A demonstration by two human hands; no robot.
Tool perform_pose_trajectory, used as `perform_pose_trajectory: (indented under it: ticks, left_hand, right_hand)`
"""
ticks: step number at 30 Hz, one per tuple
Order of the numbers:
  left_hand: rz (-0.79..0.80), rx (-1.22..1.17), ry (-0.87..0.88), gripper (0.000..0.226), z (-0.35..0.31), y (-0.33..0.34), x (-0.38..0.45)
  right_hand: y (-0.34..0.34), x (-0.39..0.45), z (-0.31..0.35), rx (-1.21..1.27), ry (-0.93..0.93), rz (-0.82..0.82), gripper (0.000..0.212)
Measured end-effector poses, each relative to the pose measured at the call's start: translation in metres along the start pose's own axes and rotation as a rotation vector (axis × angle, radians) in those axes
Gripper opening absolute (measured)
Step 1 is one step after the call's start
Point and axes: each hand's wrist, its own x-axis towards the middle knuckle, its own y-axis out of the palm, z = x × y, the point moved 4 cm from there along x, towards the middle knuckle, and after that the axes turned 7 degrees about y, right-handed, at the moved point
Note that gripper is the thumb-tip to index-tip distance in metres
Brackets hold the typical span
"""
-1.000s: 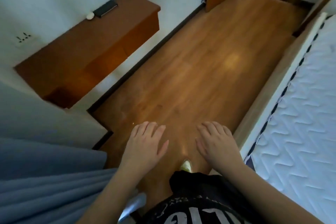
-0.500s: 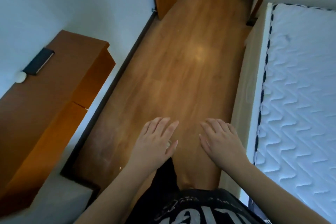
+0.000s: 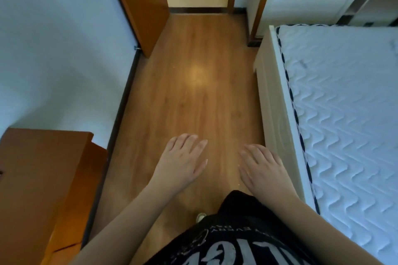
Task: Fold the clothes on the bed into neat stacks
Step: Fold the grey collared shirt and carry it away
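A white quilted bed (image 3: 344,114) with dark piping lies just right of the right hand (image 3: 261,169), bare where visible. Wooden floor (image 3: 193,92) lies below both hands. The left hand (image 3: 181,162) and the right hover flat, fingers straight, holding nothing.

The floor (image 3: 193,97) is warm orange-brown wood with a plank grain and a pale glare spot. The walls (image 3: 60,49) are plain white with a bluish cast, edged by a dark brown skirting board (image 3: 120,109). The door (image 3: 140,2) and the cabinet (image 3: 38,189) are reddish-brown wood. The mattress (image 3: 349,118) is white, quilted in a wavy stitched pattern, with a navy-and-white rope-like trim along its edge; the bed frame (image 3: 273,103) is pale cream. The shirt (image 3: 232,247) is black with grey-white printed lettering.
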Motion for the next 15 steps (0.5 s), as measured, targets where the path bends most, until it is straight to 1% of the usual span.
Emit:
perform_pose_trajectory:
  ticks: [4, 7, 11, 15]
  left_hand:
    - [0.024, -0.007, 0.025, 0.054, 0.034, -0.005, 0.062]
    - [0.025, -0.013, 0.028, 0.056, 0.062, -0.009, 0.11]
    - [0.04, 0.0, 0.018, 0.057, 0.105, -0.016, 0.185]
    - [0.053, 0.014, 0.002, 0.053, 0.147, -0.028, 0.255]
  right_hand:
    - [0.002, 0.064, -0.006, 0.025, 0.017, 0.028, 0.045]
    - [0.006, 0.116, -0.015, 0.072, -0.007, 0.026, 0.044]
    - [0.01, 0.201, -0.036, 0.09, -0.042, 0.032, 0.044]
    - [0.007, 0.286, -0.062, 0.101, -0.035, 0.06, 0.043]
